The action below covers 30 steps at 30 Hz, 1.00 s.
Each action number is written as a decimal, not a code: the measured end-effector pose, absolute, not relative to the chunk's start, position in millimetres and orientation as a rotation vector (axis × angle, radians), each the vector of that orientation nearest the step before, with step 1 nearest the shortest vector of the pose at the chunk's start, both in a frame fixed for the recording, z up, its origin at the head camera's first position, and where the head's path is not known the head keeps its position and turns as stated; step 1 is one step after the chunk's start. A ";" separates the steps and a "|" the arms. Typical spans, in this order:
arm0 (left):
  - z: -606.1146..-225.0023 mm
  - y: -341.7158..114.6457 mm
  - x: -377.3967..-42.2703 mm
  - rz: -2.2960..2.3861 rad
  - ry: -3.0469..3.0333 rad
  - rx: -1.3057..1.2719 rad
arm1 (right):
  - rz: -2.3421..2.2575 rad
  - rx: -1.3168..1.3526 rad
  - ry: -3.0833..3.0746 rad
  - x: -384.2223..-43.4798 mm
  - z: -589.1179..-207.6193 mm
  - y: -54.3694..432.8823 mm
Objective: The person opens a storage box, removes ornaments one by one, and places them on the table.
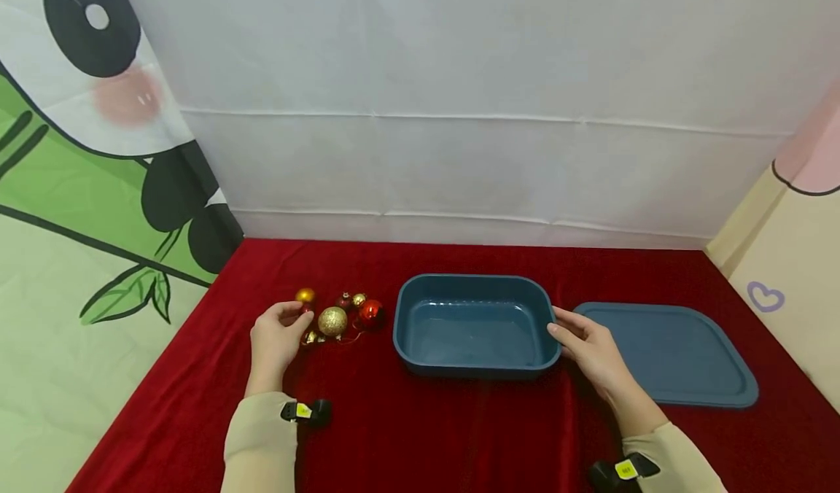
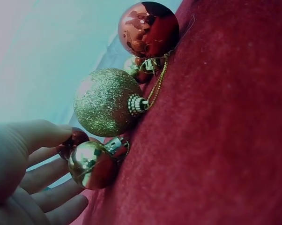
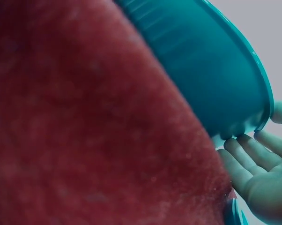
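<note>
My left hand (image 1: pixel 274 340) is at the cluster of Christmas baubles on the left. Thumb and forefinger pinch a small dark red bauble (image 2: pixel 77 139); the other fingers spread behind a shiny gold bauble (image 2: pixel 92 164). Right beside them lies a larger glittery gold bauble (image 1: pixel 332 321), and past it a shiny red bauble (image 1: pixel 371 312). In the middle stands a blue rectangular container (image 1: pixel 475 369), upright, its visible inside bare. At its right end my right hand (image 1: pixel 593 351) holds it, thumb at the rim and fingers against the outer wall.
A flat blue lid (image 1: pixel 669 354) lies right of the container, behind the right hand. More small baubles, among them a gold one (image 1: pixel 305 295), sit at the cluster's back. Red cloth (image 1: pixel 446 435) covers the table; a white sheet (image 1: pixel 459 165) hangs behind it.
</note>
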<state>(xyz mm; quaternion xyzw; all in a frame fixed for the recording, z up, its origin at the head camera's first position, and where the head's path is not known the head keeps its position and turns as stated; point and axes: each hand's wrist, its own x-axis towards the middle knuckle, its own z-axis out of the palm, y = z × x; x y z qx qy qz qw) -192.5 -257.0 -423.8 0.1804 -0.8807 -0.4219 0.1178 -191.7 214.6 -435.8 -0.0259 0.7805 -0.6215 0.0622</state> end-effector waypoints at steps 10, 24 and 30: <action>-432.3 -261.5 -188.3 -1.278 -2.706 0.463 | -1.838 -0.038 2.377 -189.8 -439.4 211.6; -420.8 -267.1 -184.3 -1.173 -2.633 0.464 | -1.877 -0.072 2.342 -193.6 -442.4 206.5; -415.4 -247.7 -186.6 -1.195 -2.508 0.413 | -1.823 -0.049 2.388 -193.3 -440.0 209.3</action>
